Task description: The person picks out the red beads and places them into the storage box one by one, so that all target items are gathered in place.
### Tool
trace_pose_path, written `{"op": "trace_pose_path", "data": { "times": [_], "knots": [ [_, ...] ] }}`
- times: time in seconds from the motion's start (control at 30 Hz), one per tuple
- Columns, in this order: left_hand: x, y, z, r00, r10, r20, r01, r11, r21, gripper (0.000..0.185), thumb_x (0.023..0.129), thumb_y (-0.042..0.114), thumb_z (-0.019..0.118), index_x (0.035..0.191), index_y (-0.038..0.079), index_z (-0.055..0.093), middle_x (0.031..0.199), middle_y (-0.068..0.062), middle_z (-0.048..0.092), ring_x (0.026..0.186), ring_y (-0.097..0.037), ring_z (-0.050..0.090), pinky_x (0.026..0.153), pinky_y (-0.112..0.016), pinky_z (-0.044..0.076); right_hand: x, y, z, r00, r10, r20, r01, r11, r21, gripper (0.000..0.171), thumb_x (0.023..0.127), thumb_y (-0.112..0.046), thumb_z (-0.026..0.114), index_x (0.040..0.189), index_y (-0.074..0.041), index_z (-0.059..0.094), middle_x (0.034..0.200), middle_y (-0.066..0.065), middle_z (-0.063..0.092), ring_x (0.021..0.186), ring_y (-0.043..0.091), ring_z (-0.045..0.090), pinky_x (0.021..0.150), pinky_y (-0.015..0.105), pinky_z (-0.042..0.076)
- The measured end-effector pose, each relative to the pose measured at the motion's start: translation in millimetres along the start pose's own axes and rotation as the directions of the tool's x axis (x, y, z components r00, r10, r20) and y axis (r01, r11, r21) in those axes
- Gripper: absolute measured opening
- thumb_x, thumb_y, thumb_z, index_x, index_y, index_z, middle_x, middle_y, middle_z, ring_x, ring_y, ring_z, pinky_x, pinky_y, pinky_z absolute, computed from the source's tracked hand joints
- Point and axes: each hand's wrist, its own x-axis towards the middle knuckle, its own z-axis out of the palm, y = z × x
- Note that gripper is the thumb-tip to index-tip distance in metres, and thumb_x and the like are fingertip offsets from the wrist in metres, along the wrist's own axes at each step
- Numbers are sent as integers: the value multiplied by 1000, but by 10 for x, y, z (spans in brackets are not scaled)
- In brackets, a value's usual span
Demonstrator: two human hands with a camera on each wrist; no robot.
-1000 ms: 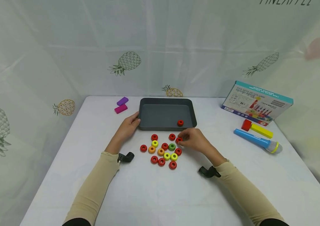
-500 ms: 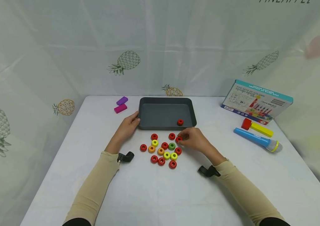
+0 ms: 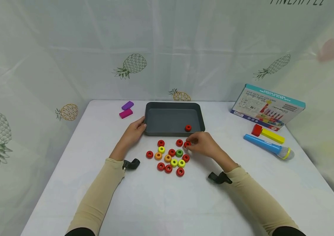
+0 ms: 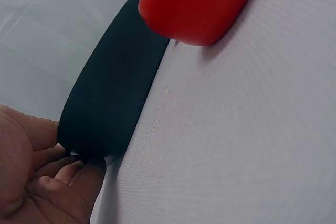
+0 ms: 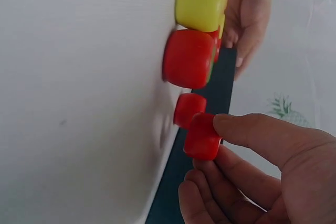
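Note:
My left hand [image 3: 135, 131] grips the near-left corner of a dark grey tray [image 3: 152, 105]; the left wrist view shows thumb and fingers on either side of its wall [image 4: 113, 77]. Between thumb and fingertips, my right hand [image 3: 203, 144] pinches a red bead [image 5: 203, 136], just in front of the tray's near-right corner. The right wrist view has this bead raised off the white table. One red bead [image 3: 188, 128] lies inside the tray. Several red, yellow and orange beads and a green bead [image 3: 179, 153] are spread on the table before the tray.
Behind on the left lie a purple block [image 3: 127, 105] and a magenta block [image 3: 126, 113]. To the right are a blue toy microphone [image 3: 262, 143], a red block [image 3: 256, 130], a yellow block [image 3: 273, 136] and a printed box [image 3: 268, 107]. A pineapple-print curtain [image 3: 167, 49] hangs behind.
My right hand has risen slightly and shifted a little toward the tray, with the red bead between its fingers. The left hand and the tray have stayed in place.

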Motion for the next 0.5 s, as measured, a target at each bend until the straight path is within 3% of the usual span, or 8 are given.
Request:
{"op": "trace_pose_path", "data": {
  "times": [0.5],
  "knots": [
    [-6, -19, -2, 1000, 22, 10, -22, 999, -38, 57, 109, 33, 45, 161, 19, 29, 166, -6, 32, 154, -24, 30, 126, -44, 29, 73, -128, -172, 999, -51, -7, 51, 999, 7, 18, 83, -15, 82, 99, -8, 79, 94, 5, 74, 85, 19, 63, 75, 31, 55]
  ]
}}
